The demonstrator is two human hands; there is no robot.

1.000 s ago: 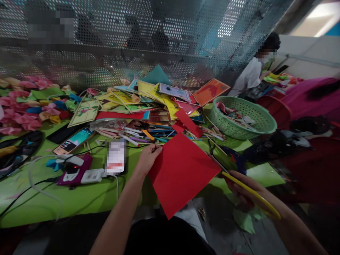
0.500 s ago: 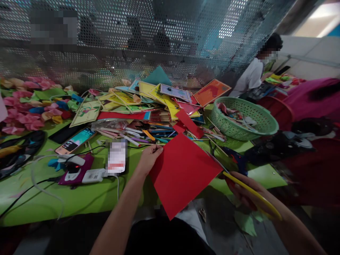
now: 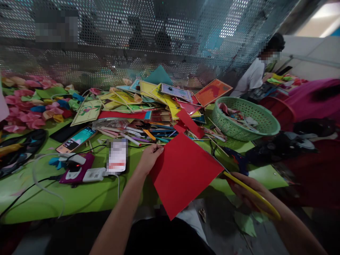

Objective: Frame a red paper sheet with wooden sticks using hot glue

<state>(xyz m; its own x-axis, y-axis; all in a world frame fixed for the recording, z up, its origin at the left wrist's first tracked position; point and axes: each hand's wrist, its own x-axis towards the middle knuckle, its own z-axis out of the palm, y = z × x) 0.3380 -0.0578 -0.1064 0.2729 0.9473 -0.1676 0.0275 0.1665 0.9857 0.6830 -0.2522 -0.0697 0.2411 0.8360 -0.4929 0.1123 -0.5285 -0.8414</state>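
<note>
A square, bright red paper sheet [image 3: 186, 177] is held above the near edge of the green table [image 3: 87, 198]. The left hand [image 3: 151, 157] pinches its upper-left edge between thumb and fingers; the right hand [image 3: 252, 183] curls around yellow-handled metal scissors [image 3: 261, 198], blades along the sheet's upper-right edge.
</note>
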